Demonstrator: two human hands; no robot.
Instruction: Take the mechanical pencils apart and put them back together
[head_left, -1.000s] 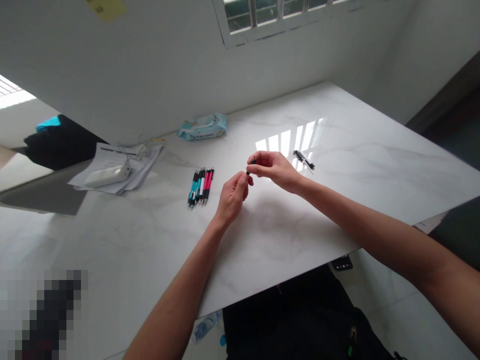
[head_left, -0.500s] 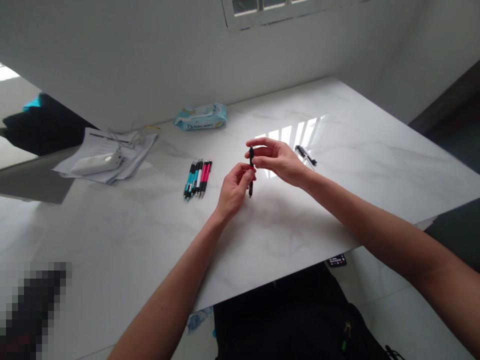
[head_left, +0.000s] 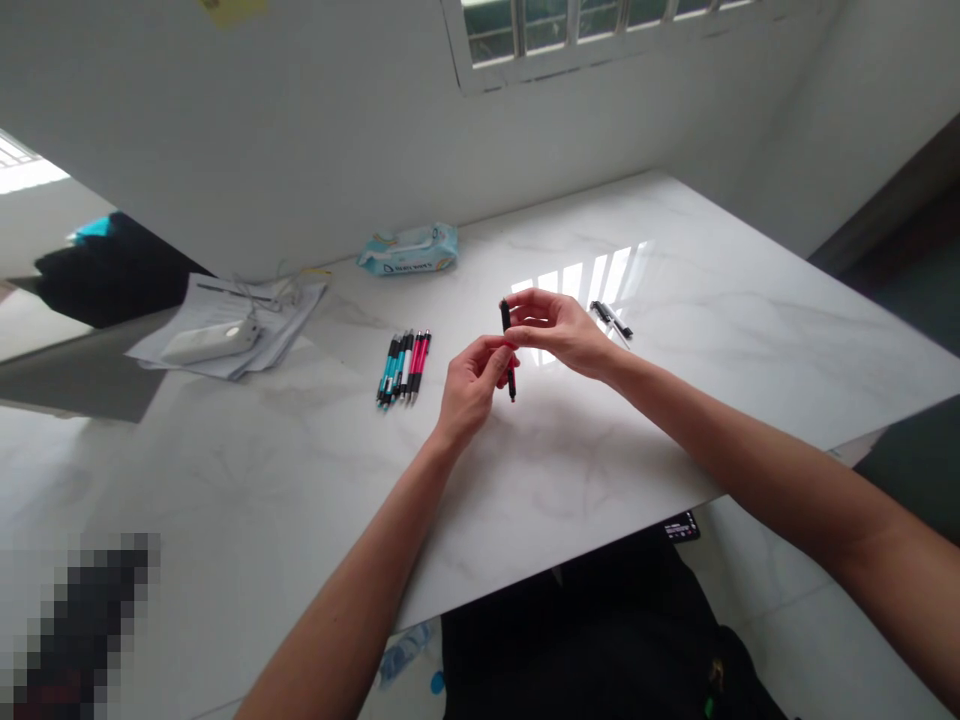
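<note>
The left hand (head_left: 472, 387) and right hand (head_left: 566, 334) partly hide the middle of the pen (head_left: 505, 317), a dark object (head_left: 84, 620) near left is blurred into blocks, and the far window (head_left: 546, 32) is cut off above.

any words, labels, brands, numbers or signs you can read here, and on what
Nothing reads clearly.
Light blue packet: dark lettering, too blurred.
Papers: print too small.
Phone screen: marks too small.
Yellow note: marks too blurred.
Held pen: no readable text.
</note>
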